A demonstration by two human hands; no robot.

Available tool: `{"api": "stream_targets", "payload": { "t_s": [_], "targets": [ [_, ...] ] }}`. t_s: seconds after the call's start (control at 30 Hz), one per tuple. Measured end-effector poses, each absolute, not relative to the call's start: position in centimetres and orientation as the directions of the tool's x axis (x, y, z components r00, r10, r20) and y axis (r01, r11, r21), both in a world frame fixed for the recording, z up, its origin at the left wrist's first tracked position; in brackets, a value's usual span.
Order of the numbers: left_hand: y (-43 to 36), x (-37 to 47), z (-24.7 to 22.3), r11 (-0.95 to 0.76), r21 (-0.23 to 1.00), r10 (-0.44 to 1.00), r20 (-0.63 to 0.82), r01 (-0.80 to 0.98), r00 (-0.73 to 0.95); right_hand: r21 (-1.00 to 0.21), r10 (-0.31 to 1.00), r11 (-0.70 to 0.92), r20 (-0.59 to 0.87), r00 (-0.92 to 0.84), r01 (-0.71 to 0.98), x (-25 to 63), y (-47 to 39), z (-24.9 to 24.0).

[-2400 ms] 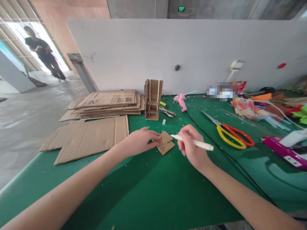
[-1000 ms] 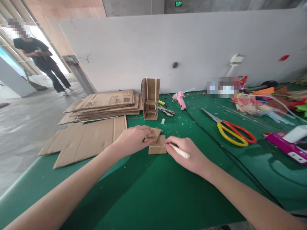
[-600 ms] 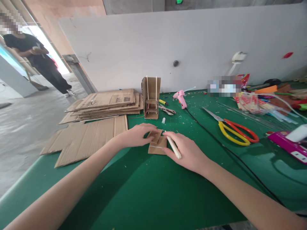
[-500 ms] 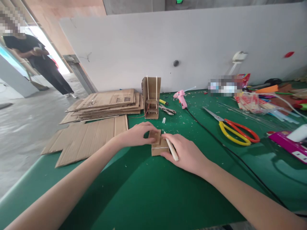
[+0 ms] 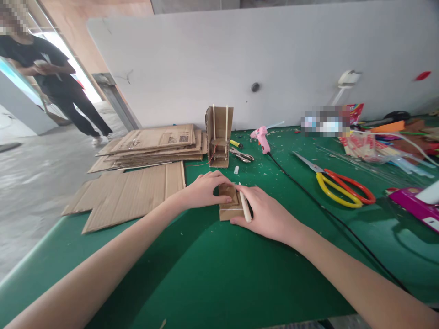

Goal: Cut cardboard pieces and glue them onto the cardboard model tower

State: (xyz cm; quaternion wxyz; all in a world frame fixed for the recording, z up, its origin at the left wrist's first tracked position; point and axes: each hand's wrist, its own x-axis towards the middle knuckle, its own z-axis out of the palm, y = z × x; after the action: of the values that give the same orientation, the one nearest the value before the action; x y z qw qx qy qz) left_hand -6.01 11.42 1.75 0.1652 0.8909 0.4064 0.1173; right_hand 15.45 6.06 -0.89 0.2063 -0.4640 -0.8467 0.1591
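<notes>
On the green table, a small cardboard box (image 5: pixel 227 214) lies between my two hands, with a pale line across its top. My left hand (image 5: pixel 200 189) pinches a smaller cardboard piece (image 5: pixel 227 190) on top of that box, thumb at the near side. My right hand (image 5: pixel 269 212) is closed around the box's right side. A pale, pen-like stick (image 5: pixel 245 208) rests in the same hand, between thumb and fingers, its far tip close to the small piece. Behind them stands an upright cardboard model (image 5: pixel 223 123) with two thin sticks and small shelves.
Stacked cardboard sheets (image 5: pixel 147 141) and a cut sheet (image 5: pixel 137 194) lie on the left. A pink glue gun (image 5: pixel 263 139) trails a black cord; pliers (image 5: pixel 242 155), scissors (image 5: pixel 338 187) and a purple power strip (image 5: pixel 411 203) are rightward. A person (image 5: pixel 51 73) stands beyond the table.
The small cardboard piece has slid rightward on the box, closer to the stick. The stick in my right hand has turned slightly more upright. The whole view has shifted a little.
</notes>
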Motion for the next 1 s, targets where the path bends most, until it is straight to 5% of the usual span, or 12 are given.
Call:
{"api": "stream_targets", "payload": {
  "t_s": [1.0],
  "targets": [
    [10.4,-6.0,1.7,-0.615,0.372,0.763,0.057,0.695,0.644,-0.535,0.818,0.543,0.162,-0.552,0.647,16.6,6.6,-0.5]
  ]
}}
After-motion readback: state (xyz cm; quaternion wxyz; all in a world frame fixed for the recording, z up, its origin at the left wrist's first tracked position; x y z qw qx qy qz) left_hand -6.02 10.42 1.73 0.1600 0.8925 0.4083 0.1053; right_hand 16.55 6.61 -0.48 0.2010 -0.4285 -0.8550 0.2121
